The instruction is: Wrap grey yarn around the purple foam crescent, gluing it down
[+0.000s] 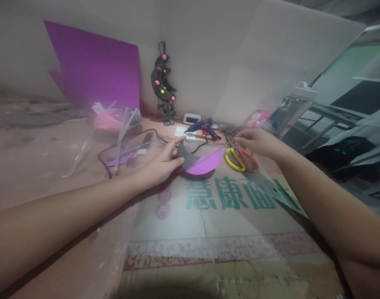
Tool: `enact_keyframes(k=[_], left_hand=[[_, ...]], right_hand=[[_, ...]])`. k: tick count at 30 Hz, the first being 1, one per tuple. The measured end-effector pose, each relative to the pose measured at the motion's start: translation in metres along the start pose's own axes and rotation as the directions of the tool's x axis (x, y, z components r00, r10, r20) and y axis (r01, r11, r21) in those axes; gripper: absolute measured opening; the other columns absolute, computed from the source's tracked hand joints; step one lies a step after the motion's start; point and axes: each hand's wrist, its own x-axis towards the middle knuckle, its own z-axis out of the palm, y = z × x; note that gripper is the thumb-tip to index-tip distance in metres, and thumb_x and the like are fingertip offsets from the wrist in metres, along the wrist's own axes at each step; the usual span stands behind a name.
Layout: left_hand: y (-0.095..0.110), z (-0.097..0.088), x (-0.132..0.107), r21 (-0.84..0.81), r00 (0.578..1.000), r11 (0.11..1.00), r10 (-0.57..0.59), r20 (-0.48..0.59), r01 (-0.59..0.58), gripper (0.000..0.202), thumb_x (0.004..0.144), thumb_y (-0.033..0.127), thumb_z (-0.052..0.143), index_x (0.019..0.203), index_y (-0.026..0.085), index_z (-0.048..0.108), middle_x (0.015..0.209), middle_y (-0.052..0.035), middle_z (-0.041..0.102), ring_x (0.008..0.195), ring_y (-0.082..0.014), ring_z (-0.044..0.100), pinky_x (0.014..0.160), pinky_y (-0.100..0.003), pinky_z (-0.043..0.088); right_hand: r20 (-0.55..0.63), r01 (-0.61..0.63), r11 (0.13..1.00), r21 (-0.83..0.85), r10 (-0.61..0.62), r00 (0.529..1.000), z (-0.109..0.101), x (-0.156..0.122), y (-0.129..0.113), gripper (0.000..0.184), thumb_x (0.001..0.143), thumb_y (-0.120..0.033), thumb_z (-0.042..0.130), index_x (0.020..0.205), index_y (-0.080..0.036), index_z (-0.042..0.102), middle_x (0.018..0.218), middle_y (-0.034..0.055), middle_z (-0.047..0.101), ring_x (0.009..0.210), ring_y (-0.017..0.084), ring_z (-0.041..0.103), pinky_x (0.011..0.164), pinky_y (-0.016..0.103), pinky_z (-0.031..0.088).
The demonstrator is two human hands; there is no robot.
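Note:
My left hand [161, 164] rests on a grey, crescent-like piece [186, 158] lying over a purple half-round cutout [205, 165], fingers curled on its edge. My right hand [255, 141] reaches to the far right of the cutout, fingers pinched near thin dark strands beside the scissors [240, 160] with yellow and orange handles. What the right fingers hold is blurred.
A blue glue gun [204, 126] and a small white clock [191, 118] lie behind. A decorated dark moon ornament [163, 83] and a purple sheet [98, 68] lean on the wall. A plastic bag [113, 118], a black cord and printed cardboard [227, 199] cover the surface.

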Motion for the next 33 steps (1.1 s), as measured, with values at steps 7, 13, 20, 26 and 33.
enact_keyframes(k=[7,13,20,26,33], left_hand=[[0.004,-0.001,-0.002,0.046,0.996,0.998,-0.035,0.087,0.031,0.063,0.085,0.023,0.052,0.144,0.028,0.031,0.076,0.0033,0.046,0.063,-0.0103,0.046,0.055,-0.022,0.033],[0.009,0.001,-0.003,-0.042,0.991,0.996,-0.075,0.108,0.080,0.064,0.086,0.020,0.052,0.145,0.032,0.029,0.074,0.0041,0.046,0.057,-0.0082,0.045,0.051,-0.021,0.030],[0.012,0.002,-0.002,-0.065,0.997,0.995,-0.077,0.030,0.079,0.060,0.086,0.017,0.050,0.142,0.030,0.034,0.079,0.0033,0.046,0.059,-0.0079,0.050,0.057,-0.023,0.039],[0.009,0.002,-0.001,-0.032,0.998,0.998,-0.056,0.009,0.056,0.052,0.085,0.014,0.049,0.134,0.027,0.041,0.094,-0.0004,0.050,0.060,-0.0075,0.051,0.058,-0.024,0.042],[0.006,0.004,-0.003,-0.025,0.998,1.000,-0.012,0.057,0.014,0.018,0.088,0.018,0.048,0.105,0.023,0.050,0.092,0.0011,0.053,0.064,-0.0078,0.049,0.061,-0.023,0.043]], right_hand=[[-0.137,-0.040,0.999,0.001,0.040,0.990,0.013,-0.002,-0.008,0.029,0.084,-0.040,0.053,0.082,-0.018,0.071,0.066,0.0018,0.065,0.055,0.014,0.053,0.054,0.026,0.038],[-0.153,0.123,0.989,-0.081,-0.134,0.979,0.036,-0.003,-0.005,0.031,0.084,-0.033,0.057,0.107,-0.017,0.071,0.107,0.0121,0.069,0.094,0.026,0.063,0.086,0.040,0.047],[-0.163,0.268,0.891,0.366,-0.222,0.961,0.055,-0.020,-0.037,0.041,0.082,-0.019,0.056,0.121,-0.023,0.064,0.129,0.0094,0.059,0.106,0.025,0.062,0.092,0.042,0.051],[0.218,-0.187,0.349,0.918,-0.052,0.975,0.074,-0.041,-0.068,0.062,0.075,-0.020,0.064,0.134,-0.030,0.046,0.131,0.0089,0.060,0.072,0.016,0.067,0.049,0.027,0.053],[0.215,-0.199,0.187,0.962,-0.070,0.974,0.082,-0.041,-0.066,0.049,0.079,-0.029,0.066,0.126,-0.025,0.050,0.112,0.0081,0.068,0.081,0.017,0.067,0.064,0.027,0.053]])
